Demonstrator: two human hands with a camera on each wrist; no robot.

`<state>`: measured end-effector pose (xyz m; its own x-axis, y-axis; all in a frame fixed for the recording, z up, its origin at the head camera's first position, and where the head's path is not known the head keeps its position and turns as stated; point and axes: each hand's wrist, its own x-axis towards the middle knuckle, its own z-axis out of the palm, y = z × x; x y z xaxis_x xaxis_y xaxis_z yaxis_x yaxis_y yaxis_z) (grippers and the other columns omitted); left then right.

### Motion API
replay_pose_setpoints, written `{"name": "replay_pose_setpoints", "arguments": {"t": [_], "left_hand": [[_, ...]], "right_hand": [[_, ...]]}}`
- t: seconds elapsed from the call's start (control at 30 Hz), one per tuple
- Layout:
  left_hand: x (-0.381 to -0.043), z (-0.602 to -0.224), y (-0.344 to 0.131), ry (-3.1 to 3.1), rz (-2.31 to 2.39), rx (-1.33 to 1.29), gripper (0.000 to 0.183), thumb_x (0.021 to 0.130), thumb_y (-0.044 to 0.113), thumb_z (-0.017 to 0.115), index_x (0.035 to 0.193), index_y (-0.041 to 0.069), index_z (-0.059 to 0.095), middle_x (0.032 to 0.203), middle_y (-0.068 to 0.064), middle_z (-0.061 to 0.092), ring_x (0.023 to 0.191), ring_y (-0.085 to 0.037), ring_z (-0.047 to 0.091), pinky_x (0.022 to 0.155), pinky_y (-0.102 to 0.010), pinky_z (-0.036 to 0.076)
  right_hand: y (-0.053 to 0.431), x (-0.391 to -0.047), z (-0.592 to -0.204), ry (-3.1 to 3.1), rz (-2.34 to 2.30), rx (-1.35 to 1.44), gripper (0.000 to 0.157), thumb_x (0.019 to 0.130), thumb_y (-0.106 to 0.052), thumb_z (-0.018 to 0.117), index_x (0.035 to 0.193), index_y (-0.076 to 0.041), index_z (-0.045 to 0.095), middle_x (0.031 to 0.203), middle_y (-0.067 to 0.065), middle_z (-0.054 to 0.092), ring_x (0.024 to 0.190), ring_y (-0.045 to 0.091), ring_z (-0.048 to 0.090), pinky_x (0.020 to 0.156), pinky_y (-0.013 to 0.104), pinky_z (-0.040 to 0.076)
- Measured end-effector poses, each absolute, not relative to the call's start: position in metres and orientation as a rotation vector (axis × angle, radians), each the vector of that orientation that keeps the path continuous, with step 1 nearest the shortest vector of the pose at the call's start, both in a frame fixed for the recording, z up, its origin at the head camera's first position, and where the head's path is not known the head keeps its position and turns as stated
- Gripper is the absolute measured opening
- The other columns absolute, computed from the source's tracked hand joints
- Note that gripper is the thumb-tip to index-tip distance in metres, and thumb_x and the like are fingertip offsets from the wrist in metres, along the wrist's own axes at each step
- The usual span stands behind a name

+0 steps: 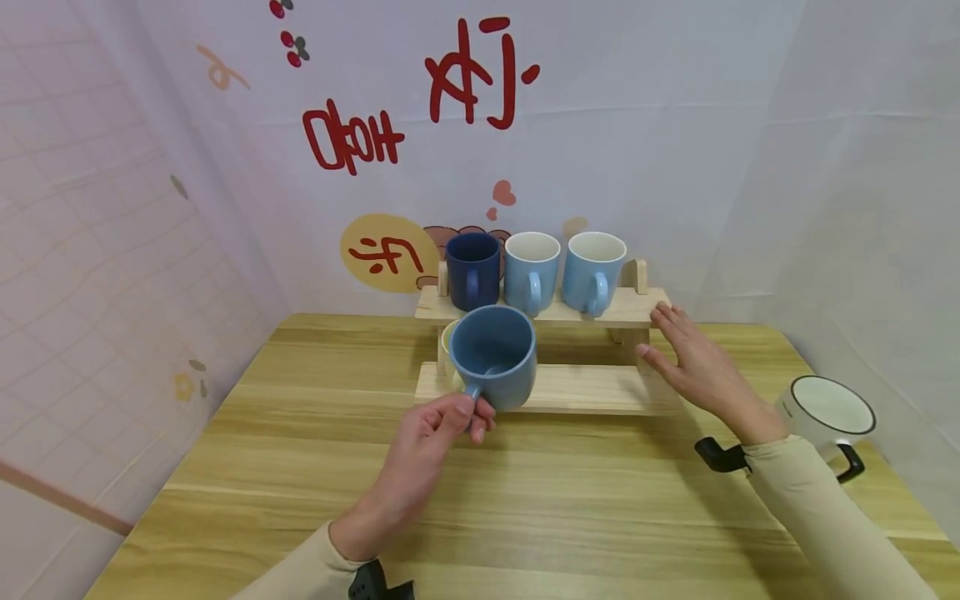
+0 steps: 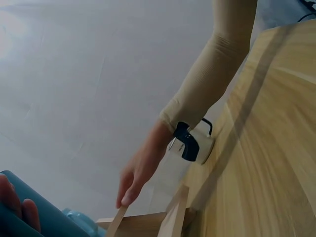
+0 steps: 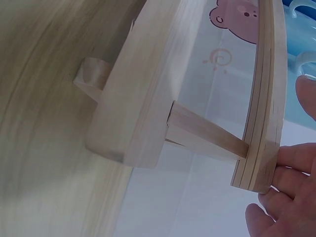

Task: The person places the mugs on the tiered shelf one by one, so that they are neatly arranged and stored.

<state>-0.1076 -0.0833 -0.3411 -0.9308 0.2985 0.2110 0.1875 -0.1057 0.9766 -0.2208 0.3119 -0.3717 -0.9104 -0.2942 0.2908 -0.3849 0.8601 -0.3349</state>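
My left hand [image 1: 420,446] grips the handle of a grey-blue mug [image 1: 513,385], holding it in front of a two-tier wooden rack [image 1: 592,387]. The mug's open top faces the head camera. In the left wrist view, part of this mug [image 2: 47,215] shows at the lower left. My right hand [image 1: 701,367] rests with extended fingers against the right end of the upper shelf [image 3: 269,123]. A dark blue mug [image 1: 472,271] and two light blue mugs [image 1: 531,271] stand on that shelf. A pale yellow cup [image 1: 447,340] on the lower shelf is mostly hidden behind the held mug.
A white enamel mug [image 1: 828,408] with a black rim and handle stands on the wooden table [image 1: 300,467] at the right, partly behind my right sleeve. White printed cloth [image 1: 675,167] hangs behind the rack and along the sides.
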Motion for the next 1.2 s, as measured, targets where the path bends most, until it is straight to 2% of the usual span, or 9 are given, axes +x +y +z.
{"name": "replay_pose_setpoints", "arguments": {"t": [0.23,0.37,0.6,0.77,1.2], "left_hand": [[-0.112,-0.352,-0.062,1.967,2.18,0.563,0.035,0.111,0.021,0.052,0.107,-0.011,0.067,0.081,0.0,0.063,0.101,-0.026,0.063,0.102,-0.037,0.047],[-0.115,-0.358,-0.052,1.956,2.179,0.567,0.035,0.111,0.022,0.052,0.108,-0.009,0.068,0.081,-0.001,0.063,0.099,-0.022,0.061,0.103,-0.04,0.045],[-0.121,-0.368,-0.036,1.96,2.159,0.538,0.036,0.11,0.023,0.053,0.109,-0.009,0.069,0.082,-0.001,0.064,0.098,-0.018,0.06,0.1,-0.034,0.044],[-0.126,-0.376,-0.026,1.978,2.144,0.491,0.034,0.11,0.024,0.054,0.108,-0.006,0.071,0.085,-0.004,0.068,0.102,-0.018,0.061,0.102,-0.036,0.044],[-0.14,-0.393,-0.009,1.982,2.171,0.425,0.036,0.11,0.027,0.054,0.113,-0.005,0.071,0.094,-0.013,0.072,0.111,-0.017,0.062,0.106,-0.036,0.045]], "right_hand": [[0.313,-0.222,-0.374,-2.789,0.592,0.528,0.074,0.107,-0.04,0.058,0.158,0.008,0.033,0.165,0.029,0.025,0.154,0.046,0.019,0.119,0.066,0.022],[0.312,-0.222,-0.373,-2.788,0.593,0.531,0.075,0.107,-0.04,0.058,0.157,0.009,0.033,0.165,0.029,0.025,0.154,0.047,0.019,0.12,0.065,0.021],[0.311,-0.221,-0.372,-2.797,0.592,0.519,0.075,0.106,-0.04,0.059,0.157,0.008,0.033,0.166,0.028,0.025,0.154,0.047,0.02,0.119,0.066,0.023],[0.312,-0.222,-0.373,-2.807,0.597,0.5,0.075,0.106,-0.041,0.059,0.158,0.008,0.032,0.166,0.027,0.024,0.154,0.047,0.019,0.12,0.065,0.022],[0.311,-0.222,-0.374,-2.805,0.603,0.502,0.075,0.106,-0.041,0.059,0.158,0.008,0.032,0.166,0.027,0.023,0.155,0.046,0.017,0.121,0.065,0.021]]}}
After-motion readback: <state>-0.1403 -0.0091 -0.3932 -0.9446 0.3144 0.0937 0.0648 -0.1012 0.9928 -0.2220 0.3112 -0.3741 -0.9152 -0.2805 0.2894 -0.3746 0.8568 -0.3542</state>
